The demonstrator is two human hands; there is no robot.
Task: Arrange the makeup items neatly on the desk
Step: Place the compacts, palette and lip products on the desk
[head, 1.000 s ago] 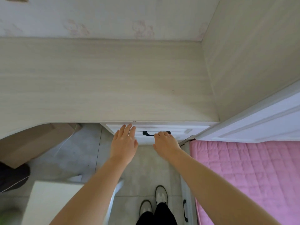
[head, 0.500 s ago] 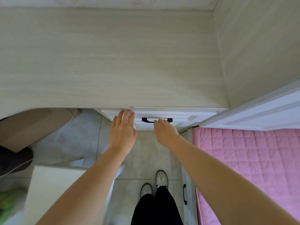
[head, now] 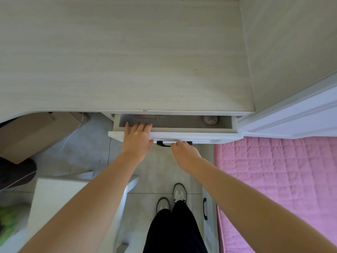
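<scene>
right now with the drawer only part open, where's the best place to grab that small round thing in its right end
Take the small round thing by its rim, coming straight down from above. It lies flat near the drawer's right end, half under the desk edge, so open the drawer further first.

Both arms bare, no sleeves, watch or rings that I can see. Black trousers [head: 175,229] down at 6 o'clock, plus grey-and-white sneakers [head: 172,199] with dark stripes on the sides.

Left hand [head: 137,141] flat, fingers straight, arm extended; right hand [head: 184,152] curled, arm extended forward.
</scene>
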